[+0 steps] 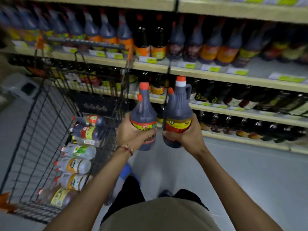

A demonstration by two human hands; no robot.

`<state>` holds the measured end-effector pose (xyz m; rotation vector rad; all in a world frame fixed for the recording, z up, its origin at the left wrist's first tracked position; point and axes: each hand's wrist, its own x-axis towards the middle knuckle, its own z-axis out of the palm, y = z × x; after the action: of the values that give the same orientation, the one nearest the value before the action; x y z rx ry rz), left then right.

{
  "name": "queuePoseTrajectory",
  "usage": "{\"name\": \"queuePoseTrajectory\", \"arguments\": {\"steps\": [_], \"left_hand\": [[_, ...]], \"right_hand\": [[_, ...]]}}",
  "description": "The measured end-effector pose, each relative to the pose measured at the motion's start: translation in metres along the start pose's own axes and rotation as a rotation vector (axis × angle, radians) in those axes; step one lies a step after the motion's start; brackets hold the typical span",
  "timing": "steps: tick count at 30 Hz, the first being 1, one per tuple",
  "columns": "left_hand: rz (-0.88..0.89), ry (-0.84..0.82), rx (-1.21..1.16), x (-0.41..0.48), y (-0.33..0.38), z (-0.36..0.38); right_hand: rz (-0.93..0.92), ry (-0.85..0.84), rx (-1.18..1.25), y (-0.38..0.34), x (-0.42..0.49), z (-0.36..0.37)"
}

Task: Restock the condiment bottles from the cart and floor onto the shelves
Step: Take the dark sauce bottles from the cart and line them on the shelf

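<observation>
Condiment bottles [143,119], possibly two apiece, gripped in our left hand [131,132] and right hand [188,135], fingers curled round; we should land them upright, labels out, on shelf [266,68].

Orange-capped left bottle [143,117] and handled right bottle [179,112] are held upright, side by side, before the shelves [216,75].

Left hand [131,130] grips a yellow-labelled bottle [143,114], right hand [188,135] a red-labelled jug [178,110], orange caps up above the fingers. Shelves [216,75] beyond the fingertips, cart [41,130] off to their left.
</observation>
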<state>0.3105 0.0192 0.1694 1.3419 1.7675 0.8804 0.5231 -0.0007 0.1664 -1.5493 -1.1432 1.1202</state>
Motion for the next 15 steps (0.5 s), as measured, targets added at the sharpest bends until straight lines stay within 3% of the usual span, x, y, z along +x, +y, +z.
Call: {"name": "queuePoseTrajectory", "arguments": {"steps": [15], "left_hand": [[0.232,-0.303,0.095,0.009,0.132,0.161]], "right_hand": [[0.072,0.468,0.054,0.018,-0.007,-0.176]]}}
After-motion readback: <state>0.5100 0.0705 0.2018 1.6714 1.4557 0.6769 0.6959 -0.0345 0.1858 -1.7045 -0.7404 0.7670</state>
